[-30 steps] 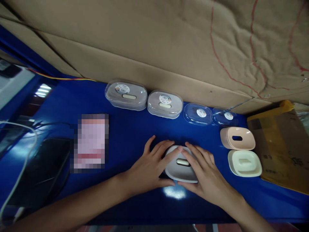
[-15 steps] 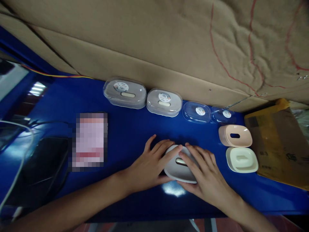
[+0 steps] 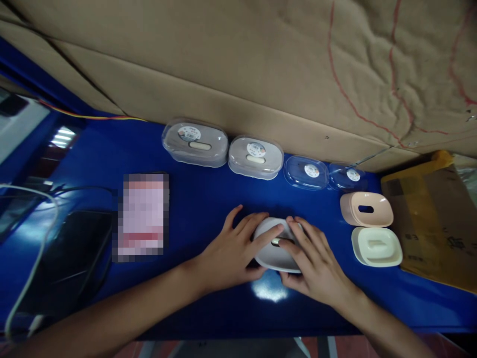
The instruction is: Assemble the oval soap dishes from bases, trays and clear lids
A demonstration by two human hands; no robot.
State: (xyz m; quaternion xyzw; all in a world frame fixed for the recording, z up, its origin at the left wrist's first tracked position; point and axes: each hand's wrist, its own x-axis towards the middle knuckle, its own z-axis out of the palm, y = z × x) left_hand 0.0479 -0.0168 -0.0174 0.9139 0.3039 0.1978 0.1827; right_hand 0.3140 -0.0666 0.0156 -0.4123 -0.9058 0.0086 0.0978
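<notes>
A grey oval dish (image 3: pixel 274 256) with a slot and a pale insert in its middle rests on the blue table. My left hand (image 3: pixel 238 246) grips its left side, thumb at the near edge and index finger over the top. On the right side my right hand (image 3: pixel 313 256) holds it too, its index fingertip beside the insert. To the right are a pink slotted dish (image 3: pixel 376 211) and, just nearer, a pale green dish (image 3: pixel 378 247) with a raised bar.
Two grey dishes under clear lids (image 3: pixel 196 144) (image 3: pixel 256 158) and two clear lids (image 3: pixel 306 172) (image 3: pixel 346 177) line the back. A cardboard box (image 3: pixel 432 223) stands right. A blurred-out phone-like object (image 3: pixel 143 216), black items (image 3: pixel 70 258) and a white cable (image 3: pixel 44 238) lie left.
The grey dish has shifted slightly up and away from me, with both hands still on it. The whole view has moved a little.
</notes>
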